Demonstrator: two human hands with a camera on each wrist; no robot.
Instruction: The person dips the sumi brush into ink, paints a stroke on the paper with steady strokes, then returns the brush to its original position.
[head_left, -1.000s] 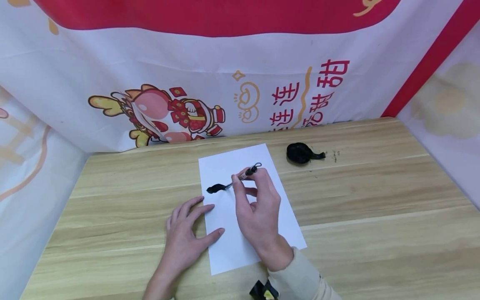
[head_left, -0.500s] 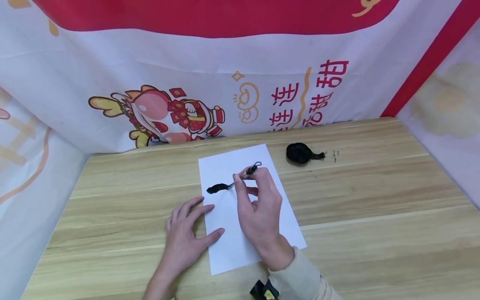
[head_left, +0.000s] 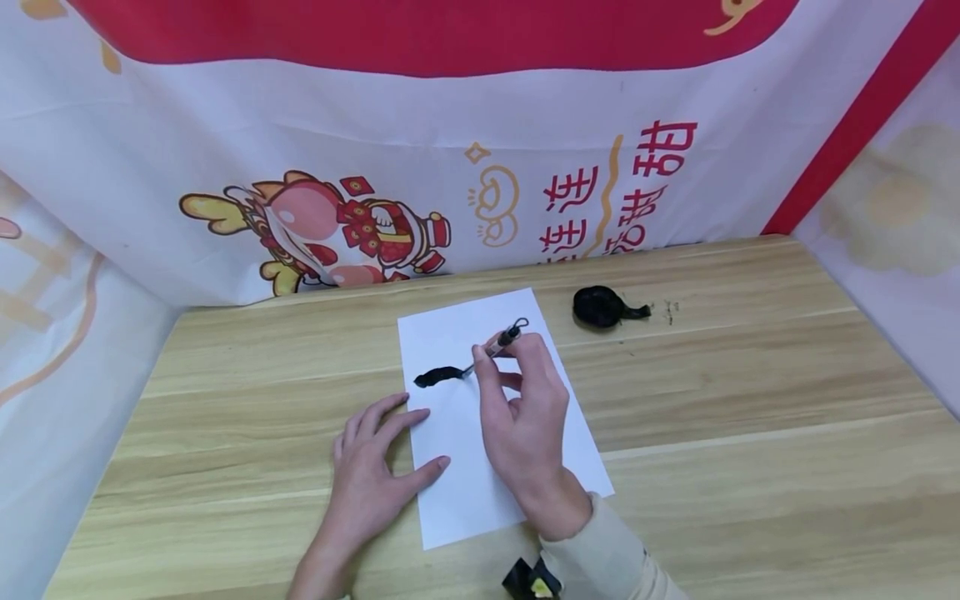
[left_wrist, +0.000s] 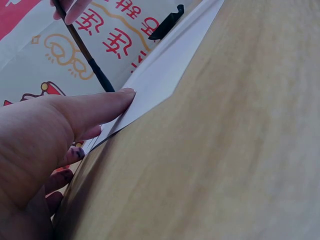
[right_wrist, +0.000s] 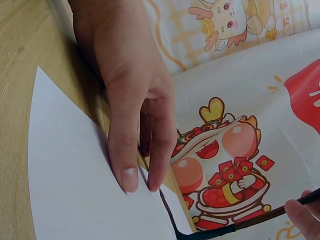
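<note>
A sheet of white paper (head_left: 465,500) lies on the wooden table. Across its upper left part runs a thick black ink stroke (head_left: 438,377). My right hand (head_left: 528,425) pinches an ink brush (head_left: 506,338) with a hanging loop, tilted, its tip at the stroke's right end. On the paper's left edge, my left hand (head_left: 371,471) rests with fingers spread. The left wrist view shows the left thumb on the sheet near the brush (left_wrist: 85,47). Dark smudges mark some left fingertips. In the right wrist view the dark bristles of the brush (right_wrist: 255,220) touch the paper.
A black, round, shallow dish (head_left: 597,307) with a dark piece sticking out stands right of the paper. Small black marks (head_left: 670,312) spot the wood beside it. A printed cloth (head_left: 390,108) hangs along the table's back edge.
My right hand has moved slightly right with the brush, and the black stroke has grown longer to the right. The left hand has stayed in place.
</note>
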